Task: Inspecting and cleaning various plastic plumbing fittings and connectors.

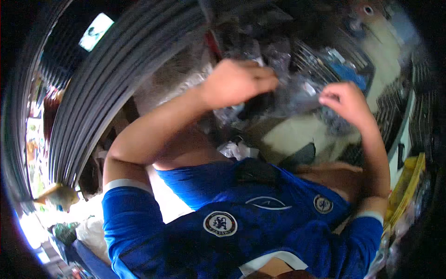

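My left hand (239,83) is raised ahead of me, back of the hand up, its fingers curled and blurred. Something dark (255,106) lies under those fingers, and what they grip is hidden. To the right, my right hand (347,103) is closed in a pinch, thumb against fingers, at the edge of a clear plastic bag (297,95). The crumpled film stretches across the gap between both hands. Beyond it lie several thin metal-looking strips (316,58) and a blue wrapped item (347,74), smeared by motion.
Long grey ribbed strips (125,60) are stacked along my left. Crumpled whitish plastic (239,151) lies close to my legs. A yellow rail-like piece (409,186) stands at my right, with dark stacked strips (422,97) above it. Pale floor (292,135) shows below the bag.
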`<state>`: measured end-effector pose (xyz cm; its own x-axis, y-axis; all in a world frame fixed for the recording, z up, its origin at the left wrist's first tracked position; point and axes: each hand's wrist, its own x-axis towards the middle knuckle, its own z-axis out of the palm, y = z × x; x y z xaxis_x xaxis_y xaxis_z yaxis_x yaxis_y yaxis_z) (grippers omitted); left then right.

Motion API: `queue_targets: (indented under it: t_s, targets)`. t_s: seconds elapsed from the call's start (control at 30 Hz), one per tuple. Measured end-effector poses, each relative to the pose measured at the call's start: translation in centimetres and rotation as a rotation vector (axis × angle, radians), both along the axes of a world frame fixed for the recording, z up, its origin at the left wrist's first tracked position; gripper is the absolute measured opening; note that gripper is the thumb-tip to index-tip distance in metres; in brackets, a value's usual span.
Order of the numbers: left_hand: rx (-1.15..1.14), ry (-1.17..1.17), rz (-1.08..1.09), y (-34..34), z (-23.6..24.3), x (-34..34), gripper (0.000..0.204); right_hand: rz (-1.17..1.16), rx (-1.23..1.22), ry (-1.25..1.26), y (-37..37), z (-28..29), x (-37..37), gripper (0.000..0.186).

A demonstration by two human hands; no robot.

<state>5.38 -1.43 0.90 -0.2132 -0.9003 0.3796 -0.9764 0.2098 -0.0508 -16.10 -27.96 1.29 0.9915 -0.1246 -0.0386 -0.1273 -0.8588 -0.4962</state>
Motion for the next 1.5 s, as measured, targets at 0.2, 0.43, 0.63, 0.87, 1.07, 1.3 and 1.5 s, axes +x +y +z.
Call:
queue_targets:
  t_s: [0.2, 0.43, 0.63, 0.87, 1.07, 1.3, 1.5]
  targets:
    - [-0.084, 0.001, 0.034, 0.1, 0.7, 0.9, 0.026, 0.105, 0.299, -0.39, -2.5, -3.8, 0.6, 0.009]
    - [-0.133, 0.093, 0.096, 0.6, 2.1, 0.7, 0.025, -0.286, 1.112, -0.065, -2.8, -12.1, 1.8, 0.037]
    - [-0.254, 0.303, 0.176, 0.6, 3.1, -0.1, 0.02, -0.759, 1.766, 0.436, 4.0, -21.0, 1.1, 0.056]
    - [-0.267, 0.451, 0.088, -1.3, 3.1, -4.3, 0.027, -0.218, 2.253, 0.526, 9.3, -16.5, 1.3, 0.062]
    - [-0.245, 0.445, -0.097, -3.1, 1.5, -8.3, 0.021, -0.23, 1.782, 0.286, 8.6, -12.9, -2.3, 0.053]
    - [0.188, 0.605, -0.472, -2.1, 3.2, -8.1, 0.036, -0.567, 1.861, 0.32, -0.5, -17.6, -5.2, 0.057]
    - [-0.183, 0.813, -0.324, 0.6, 3.9, -2.9, 0.033, -0.654, 1.374, 0.43, -7.9, -21.2, -7.6, 0.061]
